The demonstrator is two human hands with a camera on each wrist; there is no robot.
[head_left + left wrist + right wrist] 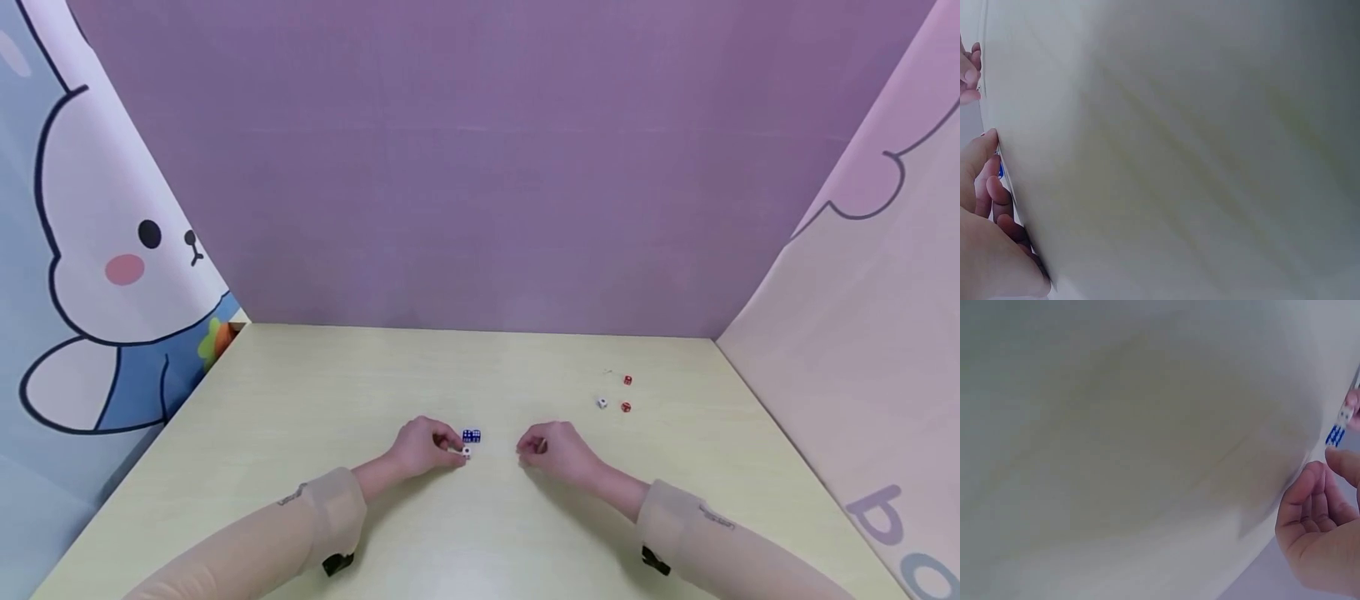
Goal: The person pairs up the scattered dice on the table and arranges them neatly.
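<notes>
My left hand (423,446) pinches a small white die (467,452) between its thumb and index fingertip. Two blue dice (471,436) with white pips sit side by side against the white die, on its far side in the head view. Across a short gap to the right, my right hand (558,450) is held low over the table, fingers loosely bent. In the right wrist view I see nothing between the fingers of the right hand (1319,519). The left wrist view hides most of the blue dice behind the left hand (991,219).
Farther back on the right lie another white die (602,403), a red die (627,380) and a second red die (626,407). They rest on a pale wooden table (360,375). A purple panel (480,167) stands behind it, with printed cloths on both sides.
</notes>
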